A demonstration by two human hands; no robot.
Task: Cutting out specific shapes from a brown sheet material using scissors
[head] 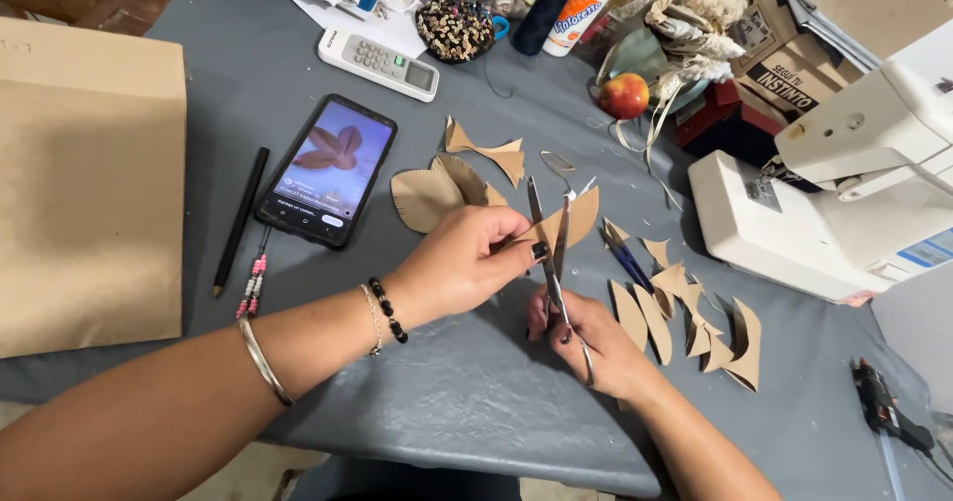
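Note:
My left hand (462,263) pinches a small leaf-shaped piece of brown paper (579,213) over a grey table (457,402). My right hand (596,337) grips metal scissors (552,253), blades pointing away from me, partly parted and cutting into that piece. Finished brown paper leaves (429,195) lie just beyond my left hand. Cut scraps (695,322) are scattered to the right of my right hand.
A phone (328,168) showing a leaf shape lies left of centre, with a pencil (240,220) and a large brown paper sheet (84,178) further left. A white sewing machine (844,203) stands at right. Remote control (379,64), glue bottle (579,4), apple (623,95) and glue gun (888,412) surround the table.

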